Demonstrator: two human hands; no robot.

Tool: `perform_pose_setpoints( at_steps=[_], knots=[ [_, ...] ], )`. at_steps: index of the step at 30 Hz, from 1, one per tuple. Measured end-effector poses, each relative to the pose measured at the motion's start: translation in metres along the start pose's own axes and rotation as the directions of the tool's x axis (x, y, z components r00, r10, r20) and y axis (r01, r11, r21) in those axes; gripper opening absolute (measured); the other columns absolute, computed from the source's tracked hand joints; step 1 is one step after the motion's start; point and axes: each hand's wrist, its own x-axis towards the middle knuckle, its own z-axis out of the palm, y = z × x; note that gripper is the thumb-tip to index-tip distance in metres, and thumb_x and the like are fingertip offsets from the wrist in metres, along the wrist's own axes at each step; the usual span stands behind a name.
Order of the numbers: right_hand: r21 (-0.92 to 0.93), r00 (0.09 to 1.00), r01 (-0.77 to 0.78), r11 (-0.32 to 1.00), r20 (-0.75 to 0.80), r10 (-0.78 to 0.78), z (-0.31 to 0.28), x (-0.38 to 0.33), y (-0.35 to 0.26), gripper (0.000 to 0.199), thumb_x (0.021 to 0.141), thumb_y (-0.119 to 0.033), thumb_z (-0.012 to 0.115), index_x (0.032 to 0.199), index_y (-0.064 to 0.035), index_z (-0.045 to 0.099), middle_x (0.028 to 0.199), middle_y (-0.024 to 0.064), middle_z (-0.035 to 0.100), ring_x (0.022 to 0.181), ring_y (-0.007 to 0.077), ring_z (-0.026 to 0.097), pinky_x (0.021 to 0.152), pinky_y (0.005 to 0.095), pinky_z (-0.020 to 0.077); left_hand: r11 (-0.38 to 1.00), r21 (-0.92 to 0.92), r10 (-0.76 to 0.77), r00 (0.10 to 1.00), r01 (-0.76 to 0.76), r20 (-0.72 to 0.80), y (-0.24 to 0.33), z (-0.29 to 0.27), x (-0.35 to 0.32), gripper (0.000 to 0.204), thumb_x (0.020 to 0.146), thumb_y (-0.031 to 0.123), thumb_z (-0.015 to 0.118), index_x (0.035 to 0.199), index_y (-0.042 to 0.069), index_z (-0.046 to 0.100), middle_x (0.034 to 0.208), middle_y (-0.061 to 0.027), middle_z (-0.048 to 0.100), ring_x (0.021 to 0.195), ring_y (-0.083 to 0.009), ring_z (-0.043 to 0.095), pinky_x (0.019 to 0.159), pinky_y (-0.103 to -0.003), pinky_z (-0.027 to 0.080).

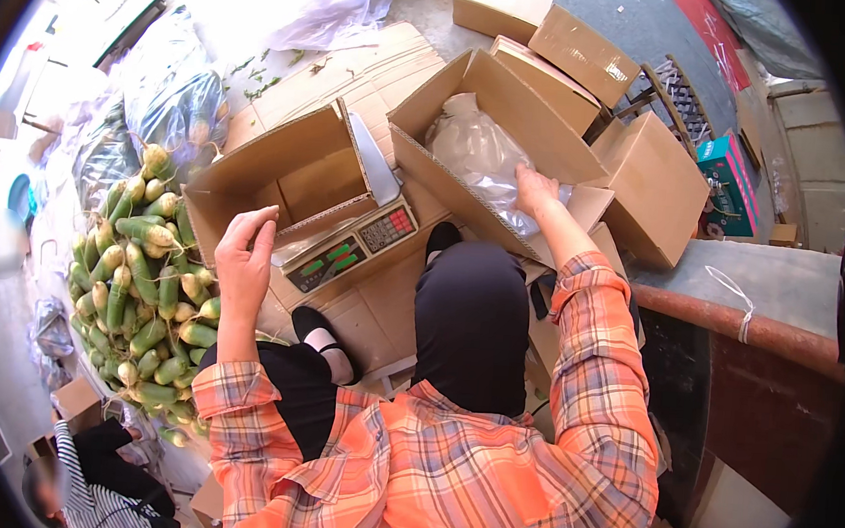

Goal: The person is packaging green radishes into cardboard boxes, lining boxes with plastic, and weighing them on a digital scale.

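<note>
Plaid shirt (458, 479) nearest me, right hand (535, 189) down at clear plastic

Past the shirt, a black-trousered knee (473, 315) rises at the near right of the scale (356, 247). My left hand (247, 244) hangs just left of the scale, half open, fingers bent, nothing visible in it; I can't tell whether it touches the open box (284, 149), which seems to rest on the scale's plate. My right hand reaches into a second box (537, 126), right of the scale and slightly beyond, with fingers bent against the clear plastic bag (471, 139) inside. The tips are hidden, so I can't tell whether they pinch it. Left of the scale lie heaped green radishes (146, 281); beyond it to the right, more cartons (585, 56).

I'd judge the step in hand as getting hold of the bag. To my mind, the next move calls for a sure pinch on thin, slippery plastic, clear of the carton walls, with the left hand available to steady.
</note>
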Motion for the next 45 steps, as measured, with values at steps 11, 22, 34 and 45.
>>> perform_pose_setpoints(
  at_steps=[11,22,34,45],
  knots=[
    [0.227,0.997,-0.018,0.974,-0.072,0.035,-0.048,0.004,0.007,0.016,0.076,-0.022,0.068,0.088,-0.0113,0.067,0.094,0.0133,0.066,0.095,0.0292,0.061,0.082,0.0397,0.0483,0.999,0.021,0.043,0.999,-0.043,0.026,0.008,0.007,0.004,0.014,0.085,0.003,0.058,0.098,0.001,0.065,0.089,-0.0092,0.063,0.079,-0.0175,0.060,0.072,-0.026,0.047],
    [0.161,0.991,0.039,0.986,-0.133,-0.017,-0.100,-0.028,0.030,0.011,0.078,-0.019,0.062,0.085,-0.0133,0.068,0.093,0.0125,0.066,0.093,0.0297,0.061,0.080,0.0401,0.0483,0.996,0.030,0.080,0.997,-0.081,0.024,0.018,0.008,0.005,0.014,0.085,0.004,0.058,0.097,0.000,0.065,0.088,-0.0096,0.062,0.079,-0.0181,0.060,0.072,-0.026,0.047],
    [0.599,0.880,0.331,0.729,-0.475,-0.009,-0.131,-0.026,0.044,0.022,0.081,-0.025,0.063,0.087,-0.0047,0.065,0.077,0.0123,0.065,0.067,0.0213,0.062,0.065,0.0316,0.0480,0.995,0.003,0.100,0.995,-0.100,0.023,0.040,0.018,0.008,0.015,0.084,0.005,0.059,0.097,0.001,0.065,0.086,-0.0108,0.062,0.077,-0.0205,0.060,0.070,-0.028,0.047],
    [0.992,0.955,0.101,-0.079,-0.119,-0.271,-0.173,-0.080,-0.073,0.019,0.091,-0.019,0.057,0.082,-0.0031,0.061,0.071,-0.0032,0.057,0.059,0.0037,0.050,0.054,0.0192,0.0413,0.954,-0.153,0.276,0.954,-0.257,0.119,0.090,0.062,0.007,0.085,0.063,0.023,0.081,0.135,0.005,0.038,0.127,-0.0142,0.044,0.121,-0.0279,0.042,0.102,-0.036,0.035]
  ],
)
